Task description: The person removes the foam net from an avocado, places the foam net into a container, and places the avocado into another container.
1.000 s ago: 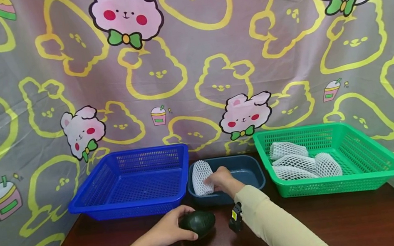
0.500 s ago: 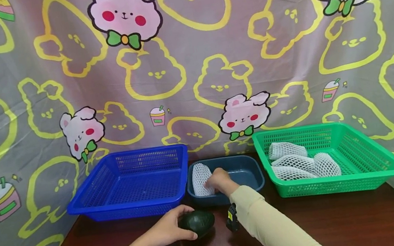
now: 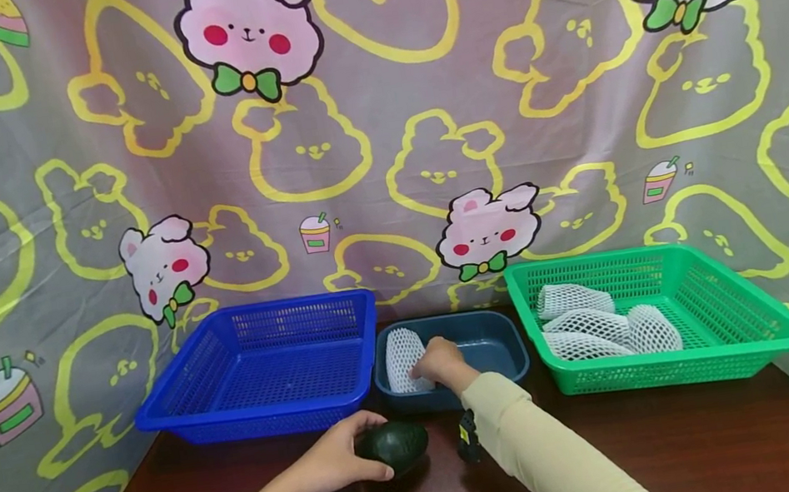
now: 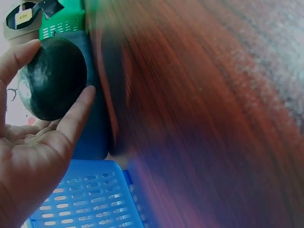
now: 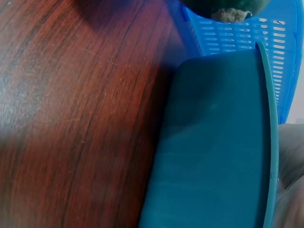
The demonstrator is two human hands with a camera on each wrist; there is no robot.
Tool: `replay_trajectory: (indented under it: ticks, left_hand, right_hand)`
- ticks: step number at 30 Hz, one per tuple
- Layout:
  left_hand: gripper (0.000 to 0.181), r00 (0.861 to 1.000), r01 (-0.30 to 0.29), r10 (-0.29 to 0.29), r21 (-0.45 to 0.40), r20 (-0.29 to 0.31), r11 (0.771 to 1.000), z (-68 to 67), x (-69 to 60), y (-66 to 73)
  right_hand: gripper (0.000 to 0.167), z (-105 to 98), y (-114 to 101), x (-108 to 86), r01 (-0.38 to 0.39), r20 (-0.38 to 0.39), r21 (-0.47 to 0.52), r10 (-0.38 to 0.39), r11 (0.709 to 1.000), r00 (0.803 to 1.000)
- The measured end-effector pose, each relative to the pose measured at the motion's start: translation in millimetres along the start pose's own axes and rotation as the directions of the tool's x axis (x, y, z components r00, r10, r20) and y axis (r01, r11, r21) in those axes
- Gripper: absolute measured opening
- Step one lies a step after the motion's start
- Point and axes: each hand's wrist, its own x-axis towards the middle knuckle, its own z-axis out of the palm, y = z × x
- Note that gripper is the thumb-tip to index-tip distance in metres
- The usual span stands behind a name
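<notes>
In the head view my left hand (image 3: 333,456) holds a dark green avocado (image 3: 396,446) just above the brown table, thumb in front and fingers behind. The left wrist view shows the same avocado (image 4: 54,78) between thumb and fingers. My right hand (image 3: 444,361) reaches into a dark blue tub (image 3: 498,314) and pinches the right side of a white foam net sleeve (image 3: 404,358) standing there. Whether anything is inside the sleeve cannot be made out. In the right wrist view the tub's wall (image 5: 213,142) hides most of that hand; the avocado's stem end (image 5: 230,14) shows at the top.
Left of the tub stands a blue perforated basket (image 3: 267,419) with nothing visible in it. To the right, a green basket (image 3: 684,369) holds several white foam net sleeves (image 3: 588,326). A patterned cloth (image 3: 382,155) hangs close behind all three containers.
The net sleeve and my right hand have sunk very slightly in the tub. My left hand keeps the avocado in nearly the same place.
</notes>
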Motion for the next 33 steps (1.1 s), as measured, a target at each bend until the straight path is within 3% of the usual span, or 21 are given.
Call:
replay_trajectory:
  ticks: [14, 26, 33]
  left_hand:
    - [0.059, 1.0, -0.002, 0.002, -0.009, -0.005, 1.0, -1.4, -1.3, 0.8]
    - [0.059, 1.0, -0.012, 0.012, 0.021, -0.004, 1.0, -2.0, -2.0, 0.9]
    - [0.057, 0.999, -0.03, 0.03, 0.048, -0.009, 0.998, -1.4, -3.3, 1.6]
  right_hand:
    - [0.028, -14, -1, 0.8, 0.056, -0.02, -0.014, -0.056, 0.998, 0.998]
    - [0.027, -17, 4, 3.2, 0.038, 0.034, 0.007, -0.039, 0.999, 0.999]
    - [0.025, -12, 8, 3.6, 0.067, 0.09, 0.063, -0.072, 0.996, 0.993]
